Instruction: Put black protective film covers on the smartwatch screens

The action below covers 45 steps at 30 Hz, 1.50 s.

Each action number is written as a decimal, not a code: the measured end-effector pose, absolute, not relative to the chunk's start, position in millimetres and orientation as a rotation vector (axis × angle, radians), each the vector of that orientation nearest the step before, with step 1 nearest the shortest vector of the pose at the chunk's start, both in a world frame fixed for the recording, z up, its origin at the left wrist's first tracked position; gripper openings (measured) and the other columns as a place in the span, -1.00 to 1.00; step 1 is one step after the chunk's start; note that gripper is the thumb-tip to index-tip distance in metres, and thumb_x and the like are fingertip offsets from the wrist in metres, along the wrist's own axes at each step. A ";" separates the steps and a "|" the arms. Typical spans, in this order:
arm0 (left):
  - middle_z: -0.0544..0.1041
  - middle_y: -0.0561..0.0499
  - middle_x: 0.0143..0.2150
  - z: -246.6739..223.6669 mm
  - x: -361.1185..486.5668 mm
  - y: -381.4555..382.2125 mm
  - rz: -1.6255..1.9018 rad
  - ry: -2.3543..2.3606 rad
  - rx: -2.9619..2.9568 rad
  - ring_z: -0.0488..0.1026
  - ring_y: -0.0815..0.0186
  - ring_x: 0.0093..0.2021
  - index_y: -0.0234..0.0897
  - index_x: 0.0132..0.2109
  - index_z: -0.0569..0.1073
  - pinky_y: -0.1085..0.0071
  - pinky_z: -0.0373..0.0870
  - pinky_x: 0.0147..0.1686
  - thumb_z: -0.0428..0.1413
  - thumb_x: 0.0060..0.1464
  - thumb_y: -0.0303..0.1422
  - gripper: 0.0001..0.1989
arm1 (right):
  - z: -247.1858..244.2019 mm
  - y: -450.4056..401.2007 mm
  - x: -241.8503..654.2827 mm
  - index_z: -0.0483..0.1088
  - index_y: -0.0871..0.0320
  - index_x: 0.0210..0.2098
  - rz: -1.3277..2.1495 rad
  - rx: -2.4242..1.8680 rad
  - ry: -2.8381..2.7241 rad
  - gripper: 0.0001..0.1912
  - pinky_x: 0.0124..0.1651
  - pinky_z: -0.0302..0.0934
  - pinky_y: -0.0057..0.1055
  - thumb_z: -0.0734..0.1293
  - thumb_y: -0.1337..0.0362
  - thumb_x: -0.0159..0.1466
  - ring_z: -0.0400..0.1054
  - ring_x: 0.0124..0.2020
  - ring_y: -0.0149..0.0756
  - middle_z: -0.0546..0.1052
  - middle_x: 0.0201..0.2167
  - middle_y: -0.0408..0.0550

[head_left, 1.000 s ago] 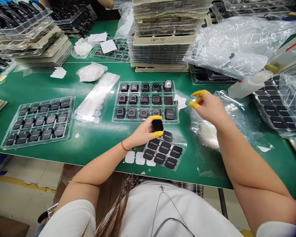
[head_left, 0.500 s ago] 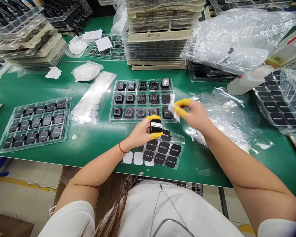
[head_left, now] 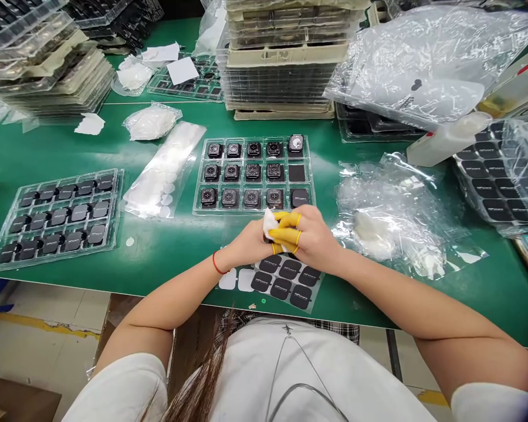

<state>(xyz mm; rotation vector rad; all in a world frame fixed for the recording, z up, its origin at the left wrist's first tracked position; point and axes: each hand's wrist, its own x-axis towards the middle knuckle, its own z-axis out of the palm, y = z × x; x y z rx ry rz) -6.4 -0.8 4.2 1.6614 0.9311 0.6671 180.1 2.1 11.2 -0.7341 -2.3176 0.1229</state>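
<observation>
My left hand [head_left: 249, 241], in yellow finger cots, is closed around a strapless smartwatch, which the fingers and cloth now almost wholly hide. My right hand [head_left: 314, 239], also with yellow finger cots, pinches a folded white wiping cloth [head_left: 269, 221] against the watch, so both hands meet. Just beyond them lies a clear plastic tray [head_left: 195, 202] of black watch cases, most with their sensor backs up. One watch [head_left: 295, 143] at its far right corner shows a pale screen label. Under the hands rests a sheet of black square stickers [head_left: 280, 288], partly covering white square pieces [head_left: 246, 280].
Another tray of black covered pieces [head_left: 59, 217] lies on the left. Beside it are a clear sheet with round stickers [head_left: 167, 170] and a bag [head_left: 152, 122]. Crumpled plastic film [head_left: 391, 217] and a white bottle [head_left: 449, 139] are on the right. Stacked trays [head_left: 286, 76] stand behind.
My right hand has come left and down from beside the tray, bringing the cloth onto the watch. The watch's shiny face, visible before, is now covered. My left hand keeps its grip.
</observation>
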 end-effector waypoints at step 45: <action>0.50 -0.02 -0.04 10.3 -2.3 -8.7 0.753 0.930 1.325 0.54 0.29 -0.17 -0.09 0.12 0.28 0.21 0.55 -0.08 0.28 0.00 -0.36 -0.44 | 44.1 5.0 185.6 0.57 0.10 -0.35 1.531 -1.260 -1.400 -0.82 -0.10 0.34 -0.29 0.46 0.14 0.12 0.44 -0.24 -0.26 0.59 -0.27 -0.07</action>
